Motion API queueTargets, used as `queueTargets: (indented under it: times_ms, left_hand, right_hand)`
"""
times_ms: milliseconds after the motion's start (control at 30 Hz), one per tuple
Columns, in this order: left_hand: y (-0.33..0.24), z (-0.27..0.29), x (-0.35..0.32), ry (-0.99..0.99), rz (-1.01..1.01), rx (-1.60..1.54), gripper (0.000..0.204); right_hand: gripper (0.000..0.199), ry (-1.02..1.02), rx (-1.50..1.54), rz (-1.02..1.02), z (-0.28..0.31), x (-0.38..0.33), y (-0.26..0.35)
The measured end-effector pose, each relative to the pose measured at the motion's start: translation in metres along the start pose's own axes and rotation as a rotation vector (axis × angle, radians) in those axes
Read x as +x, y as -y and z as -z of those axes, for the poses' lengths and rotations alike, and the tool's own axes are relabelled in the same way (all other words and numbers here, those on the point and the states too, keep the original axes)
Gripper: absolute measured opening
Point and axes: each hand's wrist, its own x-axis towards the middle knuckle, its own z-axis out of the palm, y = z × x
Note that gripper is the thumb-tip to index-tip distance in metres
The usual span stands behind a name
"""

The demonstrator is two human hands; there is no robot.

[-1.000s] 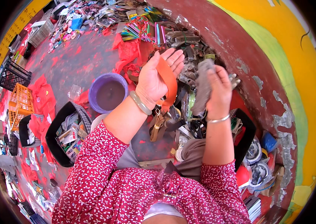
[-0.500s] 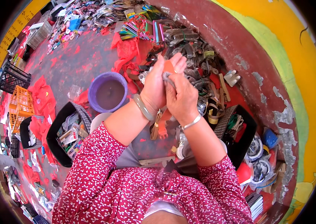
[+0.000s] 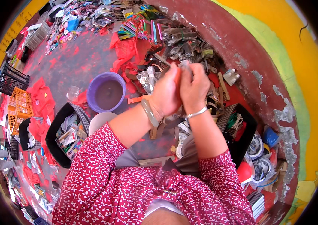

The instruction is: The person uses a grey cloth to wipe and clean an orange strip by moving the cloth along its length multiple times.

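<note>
Pressing my left hand (image 3: 166, 93) and right hand (image 3: 194, 88) together palm to palm, raised over my lap, with the orange strap (image 3: 177, 75) squeezed between them so only a thin orange edge shows at the top. Open room is all on my left: the bare grey floor (image 3: 72, 63) beyond the purple bowl (image 3: 106, 92) is the one free patch, while the right is hemmed in by the curved maroon wall (image 3: 241, 45) and the heap of grey straps and bits (image 3: 189, 41) piled against it. A second ago my hands were apart, the left one open flat with the strap lying across the palm and the right one holding a grey piece off to the side; half a second ago they had already closed on each other, and now they sit a bit higher and tighter. Count-wise: one purple bowl, two black baskets that I can make out, one by my left knee (image 3: 59, 131) and one by my right (image 3: 243, 131), one orange crate (image 3: 20, 110), and one bangle on each wrist.
</note>
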Motion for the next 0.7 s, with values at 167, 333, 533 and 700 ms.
queueTargets:
  times_ms: [167,333,533,700]
  left_hand:
    - [-0.030,0.001,0.004,-0.042,-0.170,0.121,0.064]
    - [-0.043,0.001,0.002,0.074,-0.132,0.006,0.062]
    - [-0.032,-0.003,0.001,0.071,-0.130,0.137,0.064]
    - [-0.014,-0.002,-0.005,-0.058,-0.079,0.021,0.056]
  right_hand:
    - [0.007,0.171,0.069,0.130,-0.007,-0.023,0.010]
    - [0.009,0.049,0.160,-0.147,0.005,0.006,-0.018]
    - [0.009,0.162,-0.053,0.173,-0.003,-0.017,0.013]
    - [0.008,0.101,0.049,-0.039,-0.007,0.002,-0.002]
